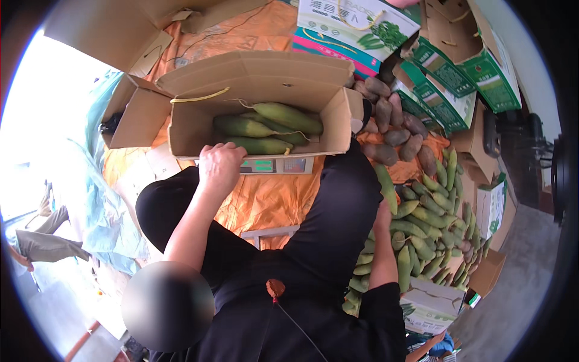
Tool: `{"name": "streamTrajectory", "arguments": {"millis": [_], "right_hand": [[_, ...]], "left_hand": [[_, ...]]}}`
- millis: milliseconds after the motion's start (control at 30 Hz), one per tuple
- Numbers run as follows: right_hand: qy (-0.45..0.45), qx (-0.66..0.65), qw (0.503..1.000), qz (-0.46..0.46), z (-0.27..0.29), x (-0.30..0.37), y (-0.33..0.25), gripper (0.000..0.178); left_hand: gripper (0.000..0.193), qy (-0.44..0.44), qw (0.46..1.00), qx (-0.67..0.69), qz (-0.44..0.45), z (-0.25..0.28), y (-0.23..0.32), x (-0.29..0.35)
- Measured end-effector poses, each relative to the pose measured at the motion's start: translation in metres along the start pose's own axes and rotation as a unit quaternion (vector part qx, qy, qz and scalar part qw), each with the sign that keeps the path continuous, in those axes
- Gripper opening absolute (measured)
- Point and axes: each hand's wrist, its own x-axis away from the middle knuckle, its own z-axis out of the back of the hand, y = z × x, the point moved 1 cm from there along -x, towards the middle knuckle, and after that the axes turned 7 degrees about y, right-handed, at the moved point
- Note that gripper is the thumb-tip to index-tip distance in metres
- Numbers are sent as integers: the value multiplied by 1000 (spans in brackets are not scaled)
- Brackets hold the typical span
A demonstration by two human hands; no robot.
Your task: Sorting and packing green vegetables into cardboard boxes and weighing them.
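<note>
An open cardboard box (265, 67) rests on a digital scale (292, 165) in front of me, with several green radishes (289, 117) lying in it. My left hand (220, 164) grips the near rim of this box, its fingers curled over the edge. At my right side, beside my knee, my right hand (382, 216) is closed around the lower end of a long green radish (386, 188). The knee hides part of that hand. Just beyond it lies a big heap of green radishes (431, 214).
Dark reddish oblong roots (392, 130) are piled beyond the heap. Printed cartons (356, 24) stand at the back, and green boxes (446, 72) at the far right. An orange sheet (265, 202) covers the ground. Another person's leg (51, 241) shows at the left.
</note>
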Motion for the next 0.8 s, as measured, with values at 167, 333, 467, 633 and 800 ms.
{"name": "streamTrajectory", "arguments": {"millis": [167, 333, 467, 633, 800], "right_hand": [[71, 81, 979, 174, 77, -21, -206, 52], [54, -36, 946, 318, 93, 1, -375, 49], [-44, -17, 894, 446, 57, 31, -461, 49], [-127, 132, 836, 517, -27, 44, -493, 53], [-185, 270, 791, 517, -83, 52, -490, 52]], "left_hand": [[8, 8, 1000, 17, -16, -3, -2, 0], [6, 67, 997, 26, -25, -7, -6, 5], [5, 79, 996, 12, -34, -7, -4, 6], [4, 72, 996, 6, -44, -6, -1, 7], [3, 94, 994, 15, -53, -8, -3, 8]]}}
